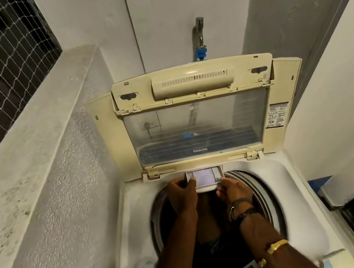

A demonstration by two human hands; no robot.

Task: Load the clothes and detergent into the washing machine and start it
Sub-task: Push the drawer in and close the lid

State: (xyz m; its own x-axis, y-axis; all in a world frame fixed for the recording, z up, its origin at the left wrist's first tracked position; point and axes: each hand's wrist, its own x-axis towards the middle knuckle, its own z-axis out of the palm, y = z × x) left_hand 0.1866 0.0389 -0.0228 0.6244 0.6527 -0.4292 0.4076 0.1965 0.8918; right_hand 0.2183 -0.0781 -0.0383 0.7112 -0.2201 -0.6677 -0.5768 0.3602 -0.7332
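Detergent drawer (205,178) was the part in hand: a small pale plastic tray, pulled out from the back rim of the washing machine (136,202), just under the hinge of the raised lid (196,116).

Head view, the only one:
- Left hand (180,194) gripped the drawer's left front corner, thumb on top, fingers under.
- Right hand (233,189) pinched the right front corner, fingers curled at its edge. Both hands were closed on the drawer, neither loose.
- Drawer hung out over the open drum (262,192). Dark clothes (214,243) sat low inside; detail was lost in shadow.
- No detergent container was in view. Couldn't tell whether the tray held any detergent.

Handling, my read:
- Drawer looked light, rigid, thin-walled. Probably slick if wet or soapy, and likely to bind if pushed skewed.
- Best hold was where the hands were: both front corners, even pressure, straight along its slide.
- Clothes were soft and limp, no care needed there.
- Lid stood upright on its own; worth keeping forearms off it.
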